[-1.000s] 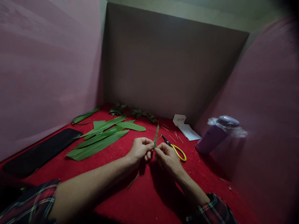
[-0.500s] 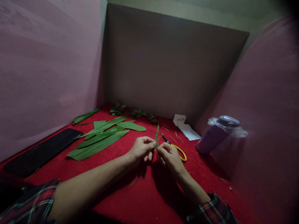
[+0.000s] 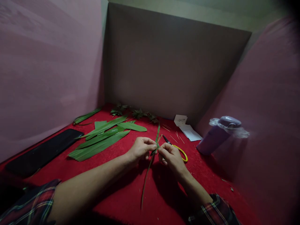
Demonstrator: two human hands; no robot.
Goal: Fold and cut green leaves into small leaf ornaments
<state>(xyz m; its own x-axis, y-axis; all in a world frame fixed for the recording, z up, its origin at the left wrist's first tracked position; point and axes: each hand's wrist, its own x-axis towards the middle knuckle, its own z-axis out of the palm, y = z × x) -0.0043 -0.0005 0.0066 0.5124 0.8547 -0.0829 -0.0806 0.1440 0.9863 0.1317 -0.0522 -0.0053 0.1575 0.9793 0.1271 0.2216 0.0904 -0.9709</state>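
Dim and murky throughout, lit softly from above and ahead. Deep shadows under the left hand (image 3: 140, 150), the right hand (image 3: 172, 157) and both forearms across the red table (image 3: 206, 168). Dark vignetting at lower left and upper right. Wide-angle bending toward the edges. Soft, grainy detail, smeared in the sleeves.

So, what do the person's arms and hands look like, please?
The left hand and right hand are bare: no gloves, rings or watch visible. Forearms are bare too. The left sleeve and right sleeve are plaid, dark red with greenish lines.
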